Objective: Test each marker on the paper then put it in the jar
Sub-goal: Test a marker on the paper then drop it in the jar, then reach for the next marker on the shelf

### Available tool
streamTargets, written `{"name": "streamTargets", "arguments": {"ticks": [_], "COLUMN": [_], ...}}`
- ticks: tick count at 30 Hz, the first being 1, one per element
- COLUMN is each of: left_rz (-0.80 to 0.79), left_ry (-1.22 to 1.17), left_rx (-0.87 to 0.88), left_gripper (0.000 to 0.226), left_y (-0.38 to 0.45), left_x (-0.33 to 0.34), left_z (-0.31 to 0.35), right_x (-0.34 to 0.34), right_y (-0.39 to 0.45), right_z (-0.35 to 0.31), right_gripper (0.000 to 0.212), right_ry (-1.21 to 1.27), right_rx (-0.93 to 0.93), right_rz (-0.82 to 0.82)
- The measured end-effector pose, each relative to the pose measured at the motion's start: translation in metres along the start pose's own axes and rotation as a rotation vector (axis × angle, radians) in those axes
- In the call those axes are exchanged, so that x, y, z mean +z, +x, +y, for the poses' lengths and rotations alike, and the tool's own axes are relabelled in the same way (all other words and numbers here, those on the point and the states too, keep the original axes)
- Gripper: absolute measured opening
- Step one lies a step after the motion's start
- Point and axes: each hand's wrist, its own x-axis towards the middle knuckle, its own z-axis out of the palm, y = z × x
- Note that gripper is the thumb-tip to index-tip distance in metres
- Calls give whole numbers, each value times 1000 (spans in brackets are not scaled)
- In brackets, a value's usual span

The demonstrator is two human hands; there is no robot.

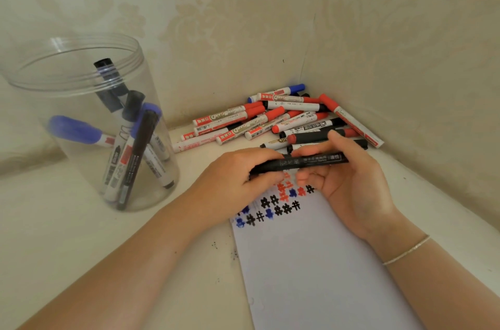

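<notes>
Head view: left hand (238,175) and right hand (349,178) both grasp one black marker (303,162) level over the paper's (311,262) far edge, cap end hidden | paper carries rows of black, blue, red test marks | jar (89,124) at worktop's (81,243) left holds several markers | large untested pile (278,120) in far corner; most work left.

Cream table (81,243) — bearing jar (151,167), paper (311,275), marker pile (270,118).
</notes>
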Motion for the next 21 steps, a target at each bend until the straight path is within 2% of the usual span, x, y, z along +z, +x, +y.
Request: {"name": "streamTargets", "arguments": {"ticks": [2, 4, 7, 9, 14, 21], "left_rz": [-2, -5, 9, 40, 166, 272], "left_ry": [-68, -117, -150, -188, -249, -230], "left_rx": [-9, -31, -68, -97, -229, -296], "left_gripper": [23, 19, 16, 21, 47, 47], "left_y": [-1, -2, -2, -2, -1, -1], "left_x": [-1, 0, 1, 2, 8, 10], "left_z": [2, 4, 7, 8, 7, 9], "right_x": [1, 1, 2, 6, 11, 14], "right_y": [1, 3, 4, 3, 0, -2], "right_z": [1, 3, 6, 9, 13, 14], "right_gripper": [25, 7, 18, 23, 22, 19], "right_ry": [-22, -91, -385, -553, -631, -724], "right_rx": [-18, -59, -164, -197, -249, -304], "right_rz": [44, 165, 304, 284, 164, 99]}}
